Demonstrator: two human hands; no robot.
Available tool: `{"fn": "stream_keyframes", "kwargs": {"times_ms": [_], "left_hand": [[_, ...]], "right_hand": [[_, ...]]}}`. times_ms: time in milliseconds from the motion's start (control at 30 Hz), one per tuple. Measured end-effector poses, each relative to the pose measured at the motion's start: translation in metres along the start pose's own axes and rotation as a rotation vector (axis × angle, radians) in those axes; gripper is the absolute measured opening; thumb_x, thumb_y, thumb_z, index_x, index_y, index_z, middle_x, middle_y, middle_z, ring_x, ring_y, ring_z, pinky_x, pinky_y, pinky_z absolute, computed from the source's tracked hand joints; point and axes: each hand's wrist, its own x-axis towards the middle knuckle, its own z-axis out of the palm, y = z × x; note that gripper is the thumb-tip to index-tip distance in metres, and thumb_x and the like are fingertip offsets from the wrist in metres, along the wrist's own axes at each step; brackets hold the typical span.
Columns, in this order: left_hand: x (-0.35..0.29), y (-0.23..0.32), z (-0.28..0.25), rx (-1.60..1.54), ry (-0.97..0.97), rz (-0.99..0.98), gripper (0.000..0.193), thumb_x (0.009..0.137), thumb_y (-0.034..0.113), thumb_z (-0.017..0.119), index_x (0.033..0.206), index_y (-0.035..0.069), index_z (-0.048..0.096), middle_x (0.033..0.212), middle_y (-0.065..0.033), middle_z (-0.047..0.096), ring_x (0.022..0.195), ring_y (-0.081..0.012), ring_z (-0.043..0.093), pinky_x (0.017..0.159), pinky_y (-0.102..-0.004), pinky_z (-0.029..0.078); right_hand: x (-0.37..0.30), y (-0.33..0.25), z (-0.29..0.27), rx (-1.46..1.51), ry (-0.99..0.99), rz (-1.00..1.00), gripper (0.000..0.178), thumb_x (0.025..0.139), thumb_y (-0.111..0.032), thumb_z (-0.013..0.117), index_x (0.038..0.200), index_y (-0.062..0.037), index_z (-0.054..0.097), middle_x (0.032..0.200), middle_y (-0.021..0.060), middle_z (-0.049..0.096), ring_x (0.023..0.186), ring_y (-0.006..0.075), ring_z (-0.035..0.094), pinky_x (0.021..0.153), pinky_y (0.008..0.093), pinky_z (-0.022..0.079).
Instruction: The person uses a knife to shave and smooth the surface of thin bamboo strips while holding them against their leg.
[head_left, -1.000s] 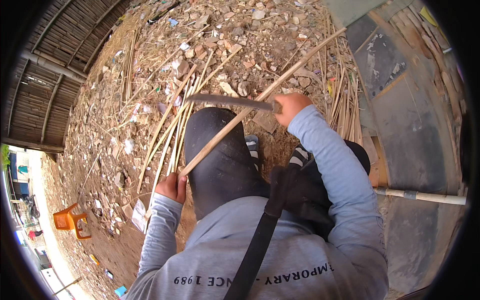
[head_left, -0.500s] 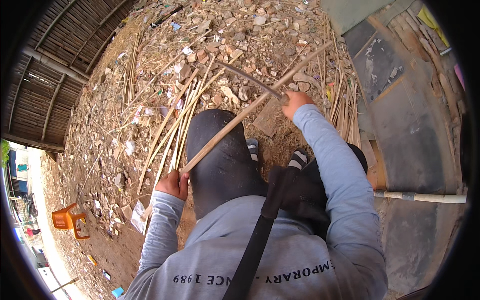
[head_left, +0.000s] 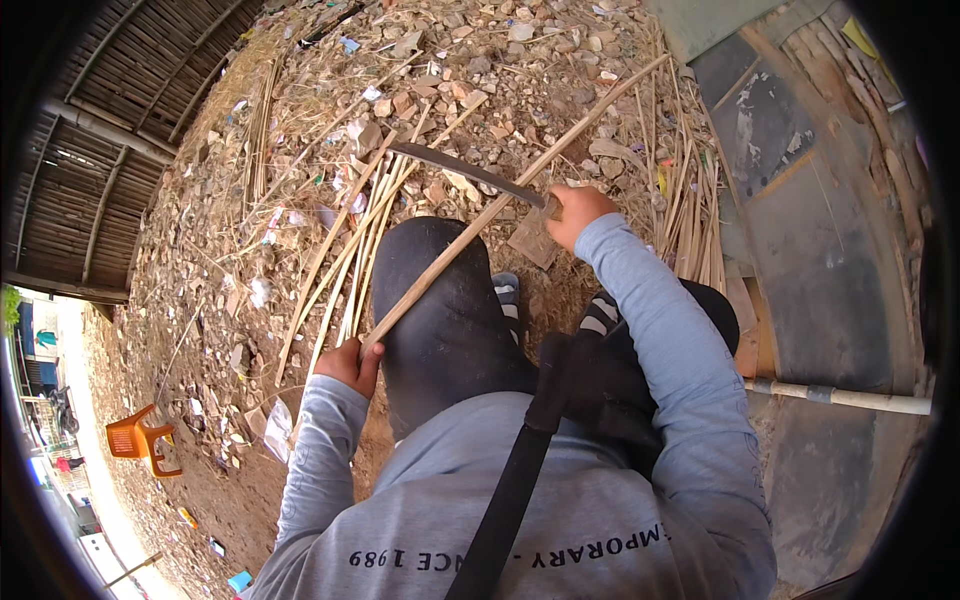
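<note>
A long bamboo strip (head_left: 440,262) slants across my left thigh, from near lower left to far upper right. My left hand (head_left: 348,367) grips its near end, thumb on top. In my right hand (head_left: 582,214) is the handle of a machete with a slightly curved dark blade (head_left: 465,170). That blade crosses the strip near its middle and points left; whether the edge bites into the wood I cannot tell. Several split bamboo strips (head_left: 350,250) lie on the ground beyond my left knee.
More thin strips (head_left: 690,195) are piled at the right, beside dark sheet panels (head_left: 820,270) and a pale pole (head_left: 860,399). Rubble and litter (head_left: 460,80) cover the ground ahead. An orange plastic chair (head_left: 143,440) stands at the left, below a bamboo wall (head_left: 85,190).
My right hand has shifted a little left and nearer along the strip. The machete's tip has swung left and toward me. The left hand stays almost in place on the strip.
</note>
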Motion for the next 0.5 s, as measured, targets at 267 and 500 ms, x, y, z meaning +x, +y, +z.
{"fn": "stream_keyframes", "kwargs": {"times_ms": [267, 500], "left_hand": [[0.004, 0.001, -0.005, -0.012, -0.084, -0.012, 0.048, 0.092, 0.043, 0.052, 0.073, 0.0, 0.054, 0.06, -0.0242, 0.056, 0.06, -0.0448, 0.058, 0.058, -0.0496, 0.046], [0.004, -0.006, -0.012, -0.052, -0.135, -0.015, 0.052, 0.092, 0.047, 0.05, 0.071, 0.0, 0.055, 0.06, -0.0239, 0.056, 0.06, -0.0442, 0.058, 0.057, -0.0484, 0.046]], "right_hand": [[0.023, 0.08, 0.005, 0.178, 0.105, 0.224, 0.029, 0.076, -0.028, 0.065, 0.099, -0.0104, 0.064, 0.094, 0.0156, 0.067, 0.089, 0.0341, 0.064, 0.081, 0.0407, 0.051], [-0.004, 0.018, -0.019, 0.107, -0.044, -0.011, 0.028, 0.073, -0.025, 0.067, 0.094, -0.0066, 0.061, 0.08, 0.0178, 0.064, 0.077, 0.0365, 0.063, 0.071, 0.0431, 0.051]]}}
